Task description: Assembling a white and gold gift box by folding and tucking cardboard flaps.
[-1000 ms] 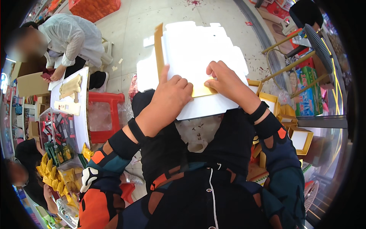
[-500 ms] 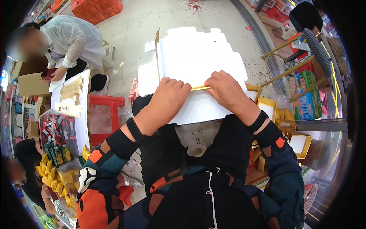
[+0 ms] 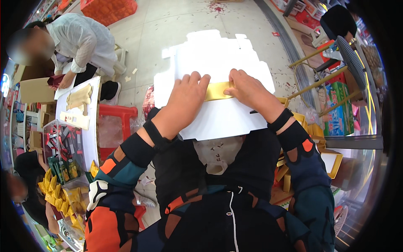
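white cardboard [image 3: 218, 119] is lying across the person's thighs [image 3: 260, 153], its far part reaching out above the floor [image 3: 155, 38] and a gold strip [image 3: 217, 91] showing across its middle. a crooked crease could be forming, i am judging, if one hand is pressing harder than the other; the sheet could also be slipping, since mostly the thighs seem to be supporting it. the left hand [image 3: 187, 101] is bending its fingers narrowly at the strip's left end, though i cannot tell whether it is pinching. the right hand [image 3: 252, 94] is curling partway at the right end, its thumb touching the gold; its grip is staying unclear.
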### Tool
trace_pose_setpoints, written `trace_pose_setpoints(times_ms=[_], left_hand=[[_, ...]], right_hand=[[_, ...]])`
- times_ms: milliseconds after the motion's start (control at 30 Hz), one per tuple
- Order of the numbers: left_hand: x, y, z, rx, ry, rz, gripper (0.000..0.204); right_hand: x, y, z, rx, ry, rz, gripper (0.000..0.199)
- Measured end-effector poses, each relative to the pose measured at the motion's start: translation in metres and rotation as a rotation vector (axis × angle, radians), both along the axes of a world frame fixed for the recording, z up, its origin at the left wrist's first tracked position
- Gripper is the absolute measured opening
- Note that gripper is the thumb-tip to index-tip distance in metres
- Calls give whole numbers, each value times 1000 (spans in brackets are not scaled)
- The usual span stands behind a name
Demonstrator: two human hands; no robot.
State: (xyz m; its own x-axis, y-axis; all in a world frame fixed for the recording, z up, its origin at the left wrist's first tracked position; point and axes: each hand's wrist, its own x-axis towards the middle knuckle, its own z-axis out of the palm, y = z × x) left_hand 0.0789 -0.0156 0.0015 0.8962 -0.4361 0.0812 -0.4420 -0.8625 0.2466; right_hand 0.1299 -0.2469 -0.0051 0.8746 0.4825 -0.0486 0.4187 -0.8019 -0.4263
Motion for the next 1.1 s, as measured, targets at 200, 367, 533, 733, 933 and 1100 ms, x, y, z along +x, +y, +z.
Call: trace_pose_setpoints(times_ms=[200, 367, 533, 733, 933, 1100], left_hand=[[-28, -14, -2, 264, -177, -204, 46], [-49, -25, -15, 81, -137, -124, 63], [-47, -37, -15, 125, -123, -95, 74], [-47, -37, -14, 173, -218, -88, 76], [-60, -12, -8, 153, -68, -30, 74], [-59, -6, 0, 225, -63, -48, 70]], right_hand=[[-8, 0, -2, -17, -126, -48, 38], [-14, -4, -5, 1, -163, -63, 44], [-12, -16, -18, -33, -358, -63, 60], [-14, -14, -17, -41, -363, -53, 63], [-17, -31, -26, -37, -365, -97, 66], [-11, -53, -15, -61, -363, -230, 62]])
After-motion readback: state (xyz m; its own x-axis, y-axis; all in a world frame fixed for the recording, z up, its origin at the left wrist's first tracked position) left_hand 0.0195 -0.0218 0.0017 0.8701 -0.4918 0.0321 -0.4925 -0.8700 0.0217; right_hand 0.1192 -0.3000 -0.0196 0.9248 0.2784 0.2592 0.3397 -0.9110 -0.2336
